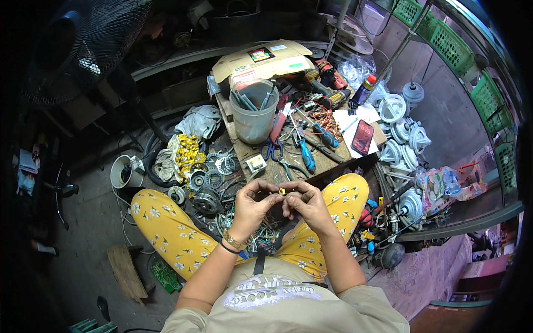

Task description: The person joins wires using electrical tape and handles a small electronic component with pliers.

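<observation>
Both my hands meet above my lap, close to the near edge of a low wooden workbench (236,145). Between the fingertips of my left hand (256,204) is a small yellow part (282,191), too small to name. My right hand (308,206) is closed too, its thumb and fingers pinched right beside that part; whatever they grip is hidden. On the bench just ahead lie a white box-shaped piece (256,164), blue-handled scissors (272,150), dark pliers (294,169) and a blue-handled screwdriver (306,155).
A cloudy plastic bucket (254,119) stands on the bench, with a phone (362,137) and a spray can (365,89) at right. White plastic parts (410,144) pile up beyond. Motor parts (206,198) and wires cover the floor at left, near a white pail (127,172).
</observation>
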### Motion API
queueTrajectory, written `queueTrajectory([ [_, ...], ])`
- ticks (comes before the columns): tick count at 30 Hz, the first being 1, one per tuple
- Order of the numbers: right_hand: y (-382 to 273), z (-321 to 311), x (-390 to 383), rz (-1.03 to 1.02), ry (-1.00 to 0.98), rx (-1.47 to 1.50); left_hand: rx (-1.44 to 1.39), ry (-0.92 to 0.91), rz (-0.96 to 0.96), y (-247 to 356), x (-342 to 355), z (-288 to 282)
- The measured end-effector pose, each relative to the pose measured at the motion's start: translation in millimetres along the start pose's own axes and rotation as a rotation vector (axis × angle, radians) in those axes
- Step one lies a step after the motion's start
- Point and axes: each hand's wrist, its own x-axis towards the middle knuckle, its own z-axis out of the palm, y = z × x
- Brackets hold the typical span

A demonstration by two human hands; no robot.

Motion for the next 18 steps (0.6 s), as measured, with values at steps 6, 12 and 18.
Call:
queueTrajectory([
  [6,13.7,-10.6,1.5,0.015,0.075,0.074,0.404,-0.094,0.115,-1.8,5.5,-8.0],
  [12,15.3,-9.5,4.2,-0.156,0.131,-0.072,0.411,-0.009,0.121,4.8,1.0,1.8],
  [18,17.0,-10.8,2.0,-0.201,0.148,-0.161,0.474,-0.073,0.268,3.4,0.8,1.9],
])
